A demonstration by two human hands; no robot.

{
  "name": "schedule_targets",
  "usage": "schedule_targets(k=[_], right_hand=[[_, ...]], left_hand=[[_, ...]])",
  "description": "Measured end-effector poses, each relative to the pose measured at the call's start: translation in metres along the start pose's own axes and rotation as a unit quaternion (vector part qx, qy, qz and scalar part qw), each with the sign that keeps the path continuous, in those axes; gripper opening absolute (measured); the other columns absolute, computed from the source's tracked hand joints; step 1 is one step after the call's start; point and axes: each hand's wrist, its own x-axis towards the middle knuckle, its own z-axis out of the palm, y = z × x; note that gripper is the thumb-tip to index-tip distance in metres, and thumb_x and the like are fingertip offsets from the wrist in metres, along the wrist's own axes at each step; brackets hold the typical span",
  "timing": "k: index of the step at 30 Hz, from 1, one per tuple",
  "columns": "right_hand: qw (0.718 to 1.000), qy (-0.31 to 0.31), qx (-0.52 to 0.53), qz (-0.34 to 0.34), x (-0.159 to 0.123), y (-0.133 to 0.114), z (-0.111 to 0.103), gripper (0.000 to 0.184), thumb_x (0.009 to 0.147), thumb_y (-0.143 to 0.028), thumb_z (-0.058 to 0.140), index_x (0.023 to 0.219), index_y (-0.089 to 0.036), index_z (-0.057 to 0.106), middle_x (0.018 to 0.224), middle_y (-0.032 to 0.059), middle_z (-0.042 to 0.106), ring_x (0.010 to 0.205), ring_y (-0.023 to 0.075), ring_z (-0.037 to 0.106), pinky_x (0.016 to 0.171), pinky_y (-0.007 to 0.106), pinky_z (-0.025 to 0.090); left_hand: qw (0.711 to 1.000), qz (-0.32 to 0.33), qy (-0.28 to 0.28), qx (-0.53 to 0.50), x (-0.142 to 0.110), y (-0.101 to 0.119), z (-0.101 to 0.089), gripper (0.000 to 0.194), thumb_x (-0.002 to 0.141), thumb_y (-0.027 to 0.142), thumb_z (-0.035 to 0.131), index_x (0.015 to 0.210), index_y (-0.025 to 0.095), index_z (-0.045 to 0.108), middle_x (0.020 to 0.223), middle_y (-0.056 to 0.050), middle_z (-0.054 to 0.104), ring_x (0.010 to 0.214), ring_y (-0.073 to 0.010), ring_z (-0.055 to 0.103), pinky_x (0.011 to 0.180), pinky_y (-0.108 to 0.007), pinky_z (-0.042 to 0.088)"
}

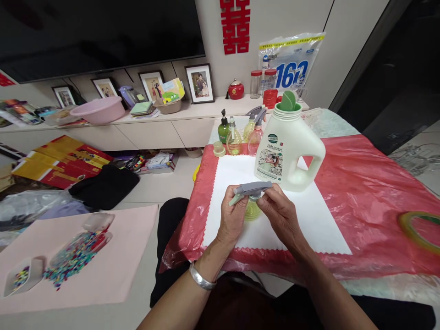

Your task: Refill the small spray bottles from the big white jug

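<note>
From my end, main risk was the collar: both hands were up at the top of the spray bottle (253,211) and I saw nothing supporting its yellowish body lower down. If the body parted from the grey spray head (255,187) under that grip, it could have dropped onto the white sheet (223,229) and spilled whatever it held. Fill level I couldn't read. Cross-threading looked possible too, if the head sat tilted on the neck. Pressure on the pale green trigger (237,197) might have set off a stray squirt.

Second worry: the big jug (292,137) stood upright just beyond the right hand, mouth uncovered, a green scoop-like piece (288,100) in it. A forward knock could have tipped it or pushed it into the bottles (255,137) behind. Sheet lay over red plastic (378,192) on the bench, which looked slick, so it might have slid.

Hands: left hand (231,217) was curled closed around the trigger end of the head. Right hand (280,213) was partly closed, thumb and fingers pinching near the collar at the other side. Bottle was between them, above the near part of the sheet; couldn't tell if its base touched down
</note>
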Motion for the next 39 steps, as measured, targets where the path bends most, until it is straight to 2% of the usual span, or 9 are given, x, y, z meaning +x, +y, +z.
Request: schedule_targets(k=[4,8,12,17,24,28,33,35,39], right_hand=[[0.999,0.026,0.018,-0.007,-0.003,0.007,0.006,0.024,0.088,-0.034,0.070,0.073,-0.023,0.055,0.087,0.0006,0.052,0.078,0.0152,0.050,0.069,0.031,0.043],[0.998,0.049,0.023,-0.013,-0.006,0.013,0.012,0.018,0.085,-0.035,0.074,0.095,-0.026,0.062,0.087,-0.0003,0.050,0.078,0.0161,0.050,0.071,0.033,0.046],[0.999,0.035,0.019,-0.020,-0.005,0.011,0.011,0.020,0.087,-0.035,0.072,0.103,-0.027,0.063,0.087,-0.0008,0.049,0.079,0.0160,0.050,0.075,0.034,0.046],[1.000,-0.007,-0.001,-0.014,-0.002,0.001,0.003,0.024,0.096,-0.036,0.057,0.116,-0.028,0.067,0.102,0.0039,0.058,0.084,0.0166,0.053,0.080,0.036,0.046],[0.999,0.046,0.013,-0.017,-0.005,0.012,0.010,0.013,0.087,-0.032,0.071,0.097,-0.027,0.064,0.083,-0.0019,0.047,0.077,0.0154,0.048,0.071,0.032,0.043],[0.999,0.049,0.020,-0.013,-0.007,0.014,0.012,0.025,0.086,-0.034,0.073,0.107,-0.027,0.061,0.085,-0.0021,0.047,0.075,0.0151,0.048,0.070,0.032,0.045],[1.000,-0.003,0.009,-0.009,-0.003,0.005,0.007,0.020,0.094,-0.039,0.060,0.109,-0.027,0.068,0.097,0.0030,0.057,0.082,0.0168,0.052,0.078,0.035,0.047],[1.000,0.007,0.012,-0.003,-0.002,0.004,0.006,0.019,0.094,-0.038,0.060,0.108,-0.027,0.068,0.099,0.0033,0.058,0.080,0.0162,0.052,0.077,0.035,0.046],[0.998,0.053,0.034,0.005,-0.005,0.011,0.012,0.018,0.086,-0.034,0.072,0.098,-0.026,0.063,0.084,-0.0017,0.048,0.073,0.0143,0.047,0.068,0.032,0.044]], left_hand=[[1.000,0.008,-0.008,0.016,-0.002,0.001,-0.001,0.028,0.089,0.046,0.068,0.099,0.020,0.070,0.096,-0.002,0.072,0.091,-0.0176,0.066,0.087,-0.029,0.051],[0.999,0.018,-0.028,0.019,-0.002,0.002,-0.004,0.031,0.090,0.047,0.067,0.104,0.020,0.072,0.100,-0.004,0.073,0.096,-0.0207,0.067,0.091,-0.032,0.051],[0.998,0.041,-0.052,0.004,0.000,0.003,-0.005,0.029,0.086,0.045,0.072,0.103,0.022,0.072,0.100,-0.004,0.073,0.096,-0.0204,0.067,0.090,-0.033,0.051],[1.000,0.020,-0.022,0.001,0.002,0.004,0.000,0.031,0.083,0.047,0.076,0.100,0.022,0.069,0.098,-0.002,0.074,0.095,-0.0192,0.068,0.090,-0.032,0.052],[1.000,0.001,-0.001,-0.026,0.001,0.005,0.005,0.025,0.083,0.043,0.076,0.092,0.022,0.068,0.088,0.001,0.071,0.084,-0.0146,0.065,0.080,-0.025,0.052],[1.000,0.005,-0.007,-0.022,-0.001,0.006,0.002,0.027,0.084,0.046,0.074,0.094,0.021,0.069,0.088,0.000,0.070,0.084,-0.0165,0.065,0.081,-0.028,0.052],[0.999,0.026,-0.045,-0.015,0.000,0.005,-0.002,0.027,0.084,0.043,0.075,0.101,0.022,0.070,0.101,-0.003,0.073,0.098,-0.0206,0.067,0.092,-0.033,0.050],[0.999,0.018,-0.036,-0.019,0.002,0.003,-0.001,0.029,0.082,0.044,0.076,0.100,0.022,0.070,0.097,-0.003,0.073,0.095,-0.0202,0.067,0.091,-0.033,0.051],[1.000,-0.007,-0.008,-0.027,0.004,0.001,0.004,0.027,0.082,0.046,0.076,0.093,0.022,0.073,0.090,0.000,0.073,0.087,-0.0178,0.066,0.084,-0.030,0.052]])
